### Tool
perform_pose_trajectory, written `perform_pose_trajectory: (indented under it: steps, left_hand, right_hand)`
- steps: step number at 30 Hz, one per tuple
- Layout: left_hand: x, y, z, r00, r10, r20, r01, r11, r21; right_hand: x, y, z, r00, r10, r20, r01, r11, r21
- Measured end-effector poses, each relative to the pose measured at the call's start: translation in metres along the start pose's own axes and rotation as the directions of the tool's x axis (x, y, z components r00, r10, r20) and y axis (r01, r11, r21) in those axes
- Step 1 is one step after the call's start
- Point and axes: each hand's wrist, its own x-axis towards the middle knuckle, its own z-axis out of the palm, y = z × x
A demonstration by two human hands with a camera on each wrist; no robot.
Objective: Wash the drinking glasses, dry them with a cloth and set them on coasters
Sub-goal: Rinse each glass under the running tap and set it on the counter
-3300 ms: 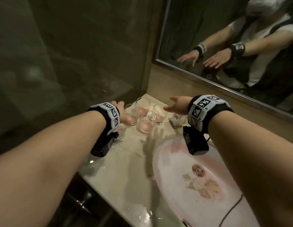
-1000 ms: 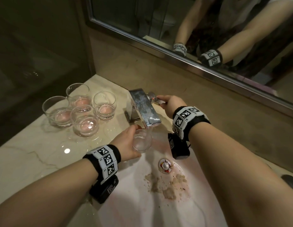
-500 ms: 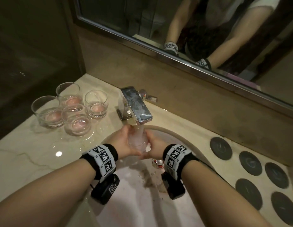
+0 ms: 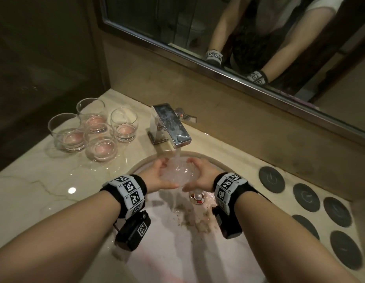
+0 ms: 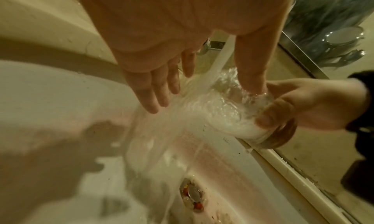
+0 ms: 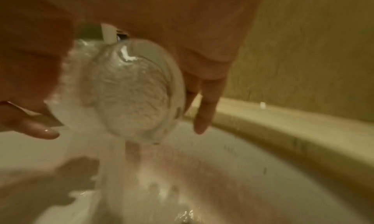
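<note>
Under the running tap (image 4: pixel 171 123), over the sink (image 4: pixel 177 258), a clear drinking glass (image 4: pixel 178 174) lies tipped on its side in the stream. My right hand (image 4: pixel 200 176) grips its base end, thumb on the wall and fingers (image 6: pixel 202 115) behind it. My left hand (image 4: pixel 160 176) is at the mouth end. Its fingers (image 5: pixel 155 91) are stretched straight in the water and its thumb tip (image 5: pixel 253 78) dips inside the rim. Water foams through the glass (image 5: pixel 228 117) (image 6: pixel 137 99). Several more glasses (image 4: pixel 96 133) with pink residue stand on the counter at the left.
Several dark round coasters (image 4: pixel 271 179) lie on the marble counter at the right of the basin. The tap lever (image 4: pixel 187 117) sticks out behind the spout. The drain (image 4: pixel 197 198) has brownish debris around it. A mirror (image 4: pixel 218 27) hangs above the back wall.
A second ago my right hand was on the tap lever and my left alone held the glass. Water now runs, my right hand has taken the base, and the glass has tipped over.
</note>
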Motion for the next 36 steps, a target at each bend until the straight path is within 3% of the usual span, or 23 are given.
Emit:
perform_pose_trajectory:
  steps: [2,5,8,13,16,20,24,26,28,32,34,36]
  left_hand:
    - [-0.002,-0.001,0.0,1.0,-0.008,-0.02,0.009,0.999,0.04]
    - [-0.004,-0.003,-0.002,0.999,-0.011,-0.044,0.017,0.99,0.138]
    - [-0.004,-0.003,-0.003,0.998,-0.005,-0.066,0.014,0.99,0.14]
    - [-0.004,0.006,-0.003,0.989,0.117,-0.09,-0.111,0.992,0.063]
    - [-0.005,0.011,-0.005,0.984,0.164,-0.065,-0.164,0.986,-0.001]
    - [-0.002,0.007,-0.008,0.983,0.18,-0.044,-0.176,0.981,0.085]
    - [0.004,-0.001,-0.012,0.983,0.133,-0.129,-0.124,0.989,0.076]
    - [0.004,-0.001,-0.01,0.987,0.078,-0.141,-0.096,0.987,-0.126]
    - [0.005,0.002,-0.008,0.991,0.022,-0.129,-0.061,0.95,-0.306]
    - [0.005,0.006,-0.008,0.994,-0.026,-0.103,-0.017,0.919,-0.394]
    - [0.003,0.008,-0.008,0.998,-0.008,-0.061,-0.021,0.89,-0.455]
    - [0.002,0.008,-0.007,0.999,0.001,-0.032,-0.018,0.852,-0.524]
  right_hand:
    - [-0.006,-0.003,-0.014,1.0,0.025,-0.01,-0.027,0.963,-0.267]
    - [-0.014,-0.012,-0.03,0.998,0.056,-0.025,-0.06,0.82,-0.569]
    - [-0.018,-0.015,-0.038,0.997,0.061,-0.057,-0.083,0.774,-0.628]
    - [-0.018,-0.014,-0.029,0.995,0.072,-0.07,-0.09,0.945,-0.313]
    - [-0.008,-0.016,-0.015,0.994,0.054,-0.095,-0.072,0.979,-0.191]
    - [0.005,-0.018,-0.004,0.995,0.034,-0.098,-0.036,0.999,-0.019]
    - [0.01,-0.012,0.0,0.992,0.034,-0.119,-0.003,0.966,0.257]
    - [0.011,-0.01,0.002,0.991,0.037,-0.13,0.015,0.925,0.379]
    - [0.01,-0.01,0.004,0.991,0.032,-0.129,0.041,0.849,0.526]
    - [0.008,-0.01,0.005,0.987,0.023,-0.157,0.098,0.686,0.721]
    - [0.009,-0.013,0.004,0.99,0.036,-0.134,0.072,0.694,0.716]
    - [0.01,-0.015,0.003,0.991,0.075,-0.111,0.012,0.774,0.634]
